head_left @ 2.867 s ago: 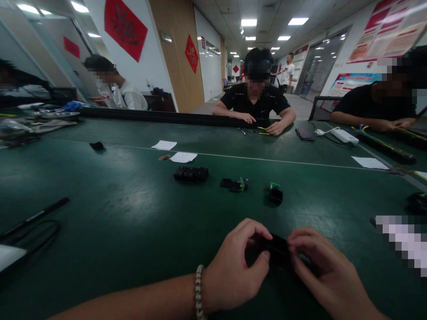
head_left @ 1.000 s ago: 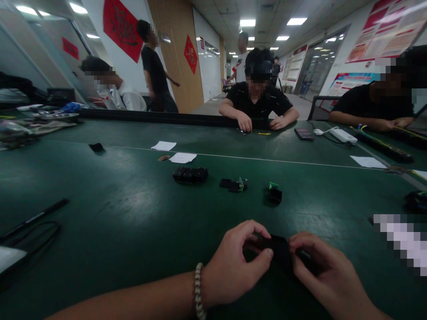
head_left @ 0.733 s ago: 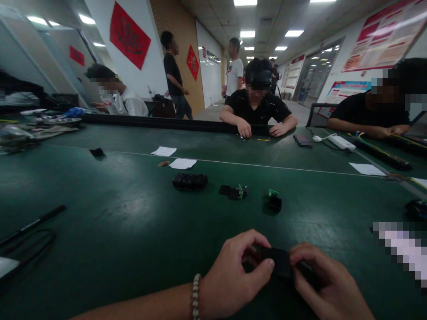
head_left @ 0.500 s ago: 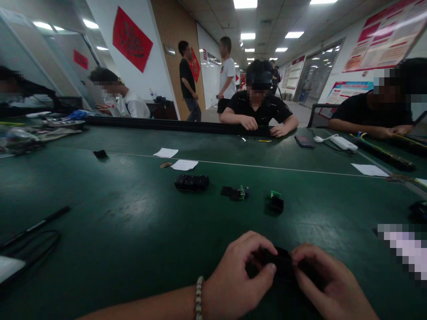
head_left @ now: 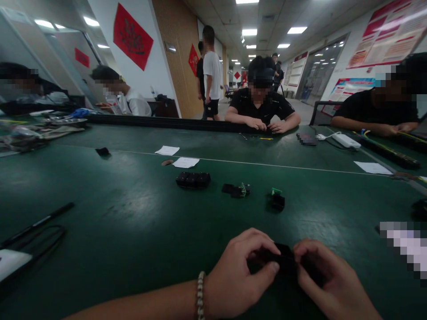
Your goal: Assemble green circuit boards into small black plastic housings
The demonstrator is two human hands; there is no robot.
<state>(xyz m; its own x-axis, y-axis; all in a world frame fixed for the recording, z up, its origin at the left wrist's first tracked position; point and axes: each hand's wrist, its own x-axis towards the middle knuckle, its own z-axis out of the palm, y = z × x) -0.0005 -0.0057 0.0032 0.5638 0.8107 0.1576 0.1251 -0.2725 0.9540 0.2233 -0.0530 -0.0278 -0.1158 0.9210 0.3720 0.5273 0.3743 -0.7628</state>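
At the lower middle, a small black boxy part [head_left: 286, 260] sits between my two hands, dark and hard to make out. My left hand [head_left: 248, 271], with a beaded bracelet at the wrist, grips its left side between thumb and fingers. My right hand [head_left: 328, 275] pinches its right side; the fingertips partly hide it. Beyond them on the green table lie a black housing with a green circuit board [head_left: 277, 201], another black piece with a green board [head_left: 238, 190] and a row of black blocks [head_left: 193, 179].
White paper slips [head_left: 186, 162] lie past the blocks. A black pen-like tool with a cable [head_left: 40, 224] is at the left. A blurred-out phone-like object [head_left: 405, 244] lies at right. Across the table [head_left: 133, 249], a person in black [head_left: 263, 106] works; others sit at both sides.
My hands keep nearly the same hold on the black part. My view has shifted slightly. In the background, two standing people have moved, and the person opposite has brought both hands together.
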